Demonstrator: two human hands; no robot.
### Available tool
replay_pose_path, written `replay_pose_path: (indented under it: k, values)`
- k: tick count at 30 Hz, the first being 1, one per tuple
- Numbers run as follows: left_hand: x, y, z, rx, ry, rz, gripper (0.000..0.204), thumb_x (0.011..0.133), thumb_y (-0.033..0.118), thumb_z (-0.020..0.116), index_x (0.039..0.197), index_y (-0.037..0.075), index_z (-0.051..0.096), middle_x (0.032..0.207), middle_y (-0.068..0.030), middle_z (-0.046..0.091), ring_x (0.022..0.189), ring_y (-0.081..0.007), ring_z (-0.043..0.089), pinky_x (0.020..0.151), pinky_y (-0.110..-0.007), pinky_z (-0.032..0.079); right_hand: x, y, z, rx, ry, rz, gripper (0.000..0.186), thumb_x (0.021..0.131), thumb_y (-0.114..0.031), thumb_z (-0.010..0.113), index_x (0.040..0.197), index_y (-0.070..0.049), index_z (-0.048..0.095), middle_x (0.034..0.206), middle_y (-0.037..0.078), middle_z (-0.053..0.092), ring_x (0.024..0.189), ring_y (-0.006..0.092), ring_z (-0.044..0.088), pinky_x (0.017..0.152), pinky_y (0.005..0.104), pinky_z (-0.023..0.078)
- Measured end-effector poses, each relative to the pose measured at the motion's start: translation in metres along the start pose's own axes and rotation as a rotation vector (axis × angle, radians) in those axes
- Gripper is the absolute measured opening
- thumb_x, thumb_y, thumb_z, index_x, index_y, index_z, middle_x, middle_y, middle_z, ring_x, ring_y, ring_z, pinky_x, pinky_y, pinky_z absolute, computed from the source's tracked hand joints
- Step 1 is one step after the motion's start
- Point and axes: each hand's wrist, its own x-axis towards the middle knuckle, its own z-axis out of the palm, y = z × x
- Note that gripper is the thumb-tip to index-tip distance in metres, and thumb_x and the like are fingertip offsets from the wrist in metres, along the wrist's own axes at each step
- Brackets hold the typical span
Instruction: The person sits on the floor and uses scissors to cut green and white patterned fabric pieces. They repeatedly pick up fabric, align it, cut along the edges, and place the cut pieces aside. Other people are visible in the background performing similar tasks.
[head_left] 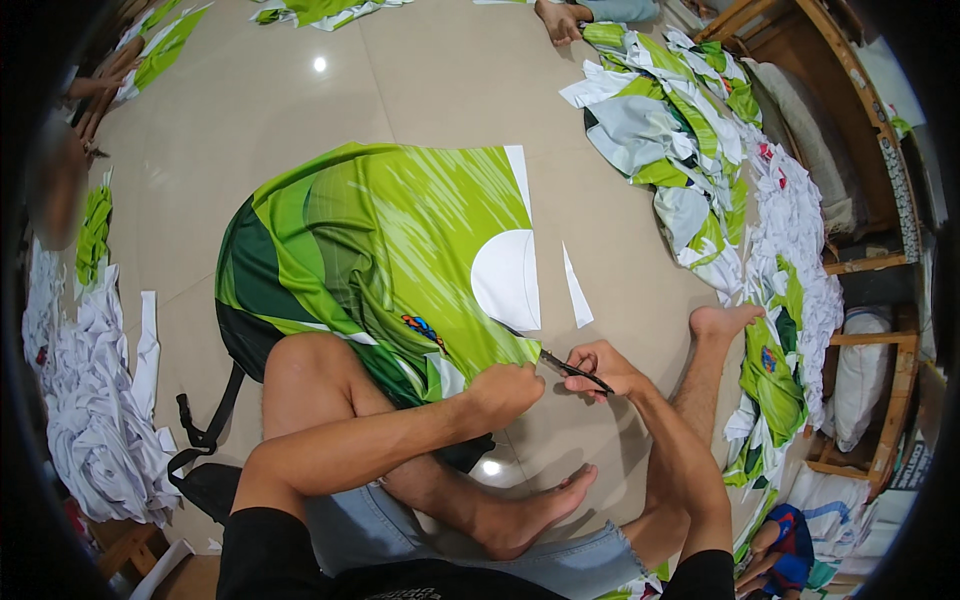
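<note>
A green patterned fabric panel (400,220) is spread over the tiled floor and partly over my bent left knee. White fabric with a curved edge (505,280) lies at its right side. My left hand (505,393) is closed on the panel's near right edge. In my right hand (605,370) is a pair of scissors (556,363) with dark handles, its blades pointing left at the fabric edge, close to my left hand. How far the blades are parted cannot be made out. A thin white triangular scrap (575,285) lies apart on the floor.
Piles of green and white cloth (690,150) run along the right, beside wooden shelving (880,370). A white fabric heap (95,420) lies at left. A black strap (215,420) rests by my left knee. Other people's hands (105,80) and feet (562,22) show at the far edges.
</note>
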Motion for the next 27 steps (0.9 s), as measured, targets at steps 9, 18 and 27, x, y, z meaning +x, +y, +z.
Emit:
replay_pose_path:
  k: [9,18,27]
  values:
    - [-0.006,0.003,-0.012,0.018,-0.107,-0.02,0.013,0.078,0.003,0.065,0.09,-0.001,0.067,0.095,-0.0199,0.067,0.089,-0.0358,0.07,0.073,-0.043,0.058,-0.002,0.004,0.018,0.091,0.061,0.004,0.044,0.079,-0.033,0.086,0.088,0.0,0.058,0.053,0.003,0.055,0.04,0.0108,0.05,0.037,0.0257,0.037]
    - [-0.012,0.005,-0.018,0.043,-0.089,-0.033,0.011,0.08,0.005,0.065,0.088,0.001,0.071,0.093,-0.0192,0.068,0.088,-0.0341,0.071,0.072,-0.042,0.058,-0.004,-0.003,0.041,-0.018,0.115,0.009,0.052,0.08,-0.045,0.083,0.091,0.0,0.059,0.057,0.001,0.054,0.042,0.0095,0.051,0.036,0.0255,0.04]
    - [-0.024,0.004,-0.023,0.048,-0.021,-0.045,0.011,0.082,0.008,0.063,0.085,0.003,0.072,0.086,-0.0172,0.07,0.083,-0.033,0.072,0.068,-0.042,0.059,0.003,-0.006,0.066,0.084,0.172,-0.041,0.05,0.082,-0.042,0.082,0.093,0.001,0.058,0.056,0.002,0.055,0.042,0.0105,0.052,0.038,0.0268,0.042]
